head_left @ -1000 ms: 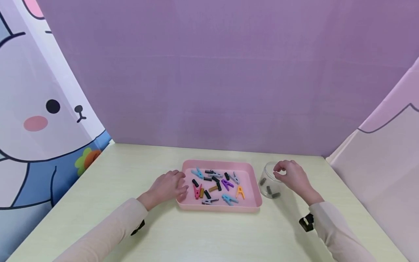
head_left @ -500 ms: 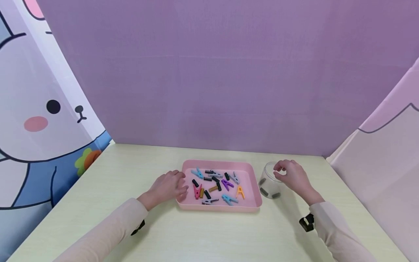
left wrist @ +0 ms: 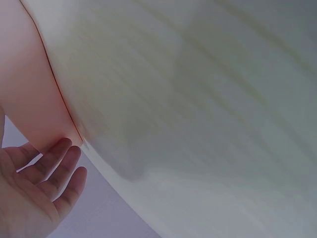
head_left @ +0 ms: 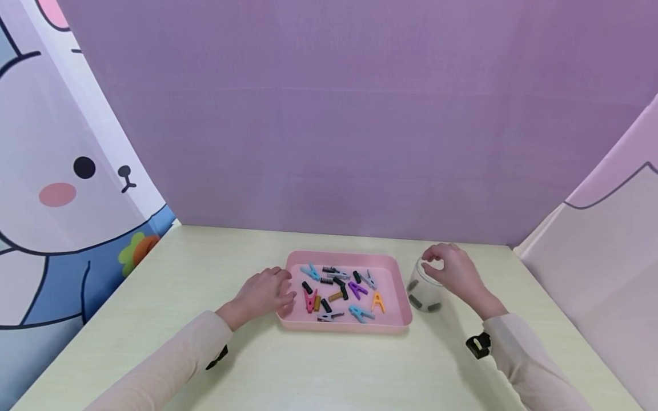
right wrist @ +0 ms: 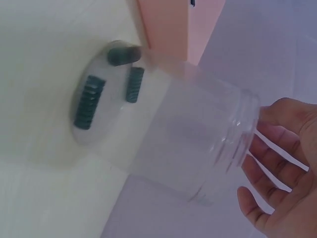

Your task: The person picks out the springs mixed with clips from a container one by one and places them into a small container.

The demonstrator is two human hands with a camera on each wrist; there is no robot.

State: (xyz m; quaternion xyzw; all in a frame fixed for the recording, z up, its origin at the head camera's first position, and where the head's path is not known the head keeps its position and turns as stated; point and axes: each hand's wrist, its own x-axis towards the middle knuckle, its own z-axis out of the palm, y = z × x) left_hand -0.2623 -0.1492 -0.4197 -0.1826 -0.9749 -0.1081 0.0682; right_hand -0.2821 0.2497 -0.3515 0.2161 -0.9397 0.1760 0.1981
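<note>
My left hand rests at the left rim of a pink tray, fingers loosely bent over its edge. Inside the tray lie several small plastic clips, such as a purple clip and an orange clip. Black springs and gold springs are scattered among them. To the tray's right, a clear jar stands upright with three dark springs at its bottom. At the jar's mouth is my right hand, fingers loosely curved, with nothing visible between them. Whether its fingertips touch the rim I cannot tell.
Tray and jar stand close together on a pale wooden table. A purple cloth backdrop rises behind the table. Printed cloth panels flank both sides, the left panel showing a cartoon animal.
One spring in the jar has tipped over to lie at the bottom. My right hand has shifted slightly left and away from me over the jar's mouth. The left hand stays put.
</note>
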